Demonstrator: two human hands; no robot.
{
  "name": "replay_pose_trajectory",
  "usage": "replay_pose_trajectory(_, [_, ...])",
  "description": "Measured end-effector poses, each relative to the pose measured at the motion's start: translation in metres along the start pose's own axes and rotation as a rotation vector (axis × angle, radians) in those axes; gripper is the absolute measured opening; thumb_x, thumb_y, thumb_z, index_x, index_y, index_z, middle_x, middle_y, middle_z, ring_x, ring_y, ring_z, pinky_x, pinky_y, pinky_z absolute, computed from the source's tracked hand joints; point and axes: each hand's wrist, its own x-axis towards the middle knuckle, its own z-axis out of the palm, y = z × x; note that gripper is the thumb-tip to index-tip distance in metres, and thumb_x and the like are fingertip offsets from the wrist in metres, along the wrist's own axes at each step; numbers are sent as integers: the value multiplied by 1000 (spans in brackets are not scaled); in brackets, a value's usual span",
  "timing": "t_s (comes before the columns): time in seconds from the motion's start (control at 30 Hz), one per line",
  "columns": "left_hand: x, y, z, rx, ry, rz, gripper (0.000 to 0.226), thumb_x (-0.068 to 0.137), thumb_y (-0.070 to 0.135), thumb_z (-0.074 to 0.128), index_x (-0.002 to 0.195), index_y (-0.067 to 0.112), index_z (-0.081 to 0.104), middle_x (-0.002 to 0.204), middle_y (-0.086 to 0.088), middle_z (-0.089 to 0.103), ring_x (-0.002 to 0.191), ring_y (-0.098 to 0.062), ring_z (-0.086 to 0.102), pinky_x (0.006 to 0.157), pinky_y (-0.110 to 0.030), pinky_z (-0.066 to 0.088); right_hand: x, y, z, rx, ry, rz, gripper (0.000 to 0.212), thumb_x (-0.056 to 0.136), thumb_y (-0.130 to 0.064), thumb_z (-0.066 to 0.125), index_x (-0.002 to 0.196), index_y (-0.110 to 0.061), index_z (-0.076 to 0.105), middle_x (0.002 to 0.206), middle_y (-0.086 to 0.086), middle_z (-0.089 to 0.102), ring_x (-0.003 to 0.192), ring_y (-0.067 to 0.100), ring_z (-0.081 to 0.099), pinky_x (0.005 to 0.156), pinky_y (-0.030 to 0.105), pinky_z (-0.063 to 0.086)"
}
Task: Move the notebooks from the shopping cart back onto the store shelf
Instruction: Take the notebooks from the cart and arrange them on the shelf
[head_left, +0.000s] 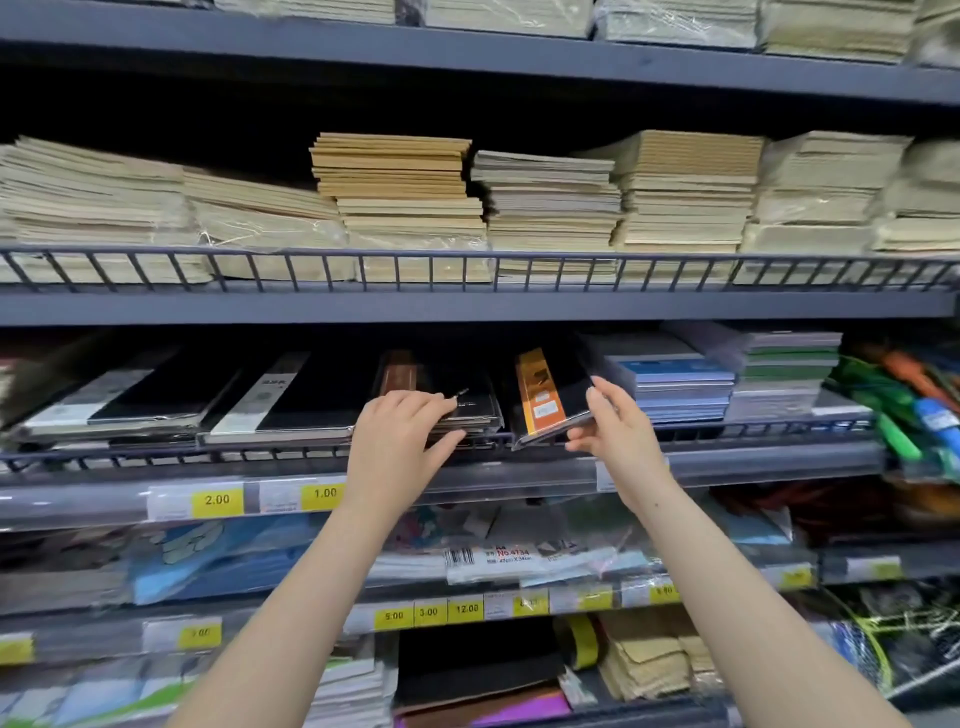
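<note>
Two hands (one orange-banded notebook)

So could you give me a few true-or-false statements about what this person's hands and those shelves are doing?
1. The right hand holds a black notebook with an orange band. True.
2. The left hand hangs free, touching nothing. False: it rests on a stack of dark notebooks.
3. The yellow price tags sit on the shelf edge below the hands. True.
4. The shelf above the hands is bare. False: it carries beige paper stacks.
</note>
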Motion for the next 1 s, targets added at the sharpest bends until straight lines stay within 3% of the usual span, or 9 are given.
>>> replay_pose_trajectory(0.07, [-1, 0, 3, -2, 18, -20, 30, 76, 34, 73, 101, 19, 69, 99, 1, 72, 92, -22, 65, 80, -37, 49, 8, 6, 7, -132, -6, -29, 43, 97, -25, 42, 138, -15, 37, 95, -3, 58, 63, 12, 58, 70, 29, 55])
replay_pose_trajectory(0.2, [-2, -1, 7, -5, 17, -39, 30, 75, 34, 74, 100, 19, 69, 98, 2, 72, 91, -22, 65, 80, -37, 49, 4, 23, 4, -687, 98, -321, 41, 95, -28, 45, 135, -23, 41, 136, 3, 41, 93, 21, 61, 78, 29, 49])
replay_pose_trajectory(0.27, [-1, -2, 6, -10, 10, -40, 31, 74, 34, 76, 100, 20, 70, 97, 2, 72, 91, -22, 65, 80, -37, 49, -6, 29, 6, -948, 123, -486, 38, 95, -32, 42, 133, -27, 45, 142, -5, 39, 84, 19, 63, 66, 28, 49])
replay_pose_trajectory(0.37, [-1, -1, 6, -12, 7, -47, 30, 73, 34, 76, 100, 20, 70, 98, 2, 72, 91, -22, 65, 80, -38, 49, -13, 37, 14, -1148, 5, -515, 40, 97, -40, 32, 136, -33, 38, 148, -13, 33, 76, 16, 66, 57, 28, 53])
replay_pose_trajectory(0.43, [-2, 0, 6, -14, 11, -53, 30, 74, 34, 75, 100, 20, 70, 99, 2, 72, 92, -22, 65, 81, -38, 49, -9, 37, 16, -1187, -18, -494, 41, 97, -41, 29, 137, -34, 35, 150, -14, 31, 82, 17, 67, 62, 29, 54])
replay_pose_trajectory(0.57, [-2, 0, 6, -14, 35, -47, 29, 75, 35, 73, 100, 20, 69, 99, 2, 72, 92, -22, 65, 81, -37, 47, 3, 35, 18, -1189, -49, -444, 37, 98, -40, 27, 130, -29, 43, 140, -9, 44, 98, 23, 64, 74, 34, 52])
replay_pose_trajectory(0.73, [-3, -1, 5, -15, 17, -41, 31, 78, 41, 62, 101, 21, 69, 99, 3, 71, 93, -21, 64, 82, -37, 48, -2, 43, 14, -1124, -55, -452, 34, 96, -34, 33, 127, -25, 46, 134, -11, 47, 94, 19, 63, 64, 27, 45])
replay_pose_trajectory(0.83, [-4, -1, 4, -18, 1, -26, 37, 82, 47, 53, 104, 21, 68, 102, 3, 71, 96, -20, 63, 84, -37, 46, -3, 45, 13, -1095, -64, -441, 36, 95, -33, 35, 129, -25, 45, 137, -12, 44, 94, 17, 62, 67, 27, 48])
replay_pose_trajectory(1.0, [-5, 2, 4, 13, 9, -14, 44, 81, 53, 54, 106, 20, 67, 105, 4, 69, 99, -19, 62, 87, -35, 43, 1, 50, 11, -1054, -67, -442, 39, 94, -34, 38, 133, -26, 42, 142, -13, 39, 81, 13, 63, 65, 26, 49])
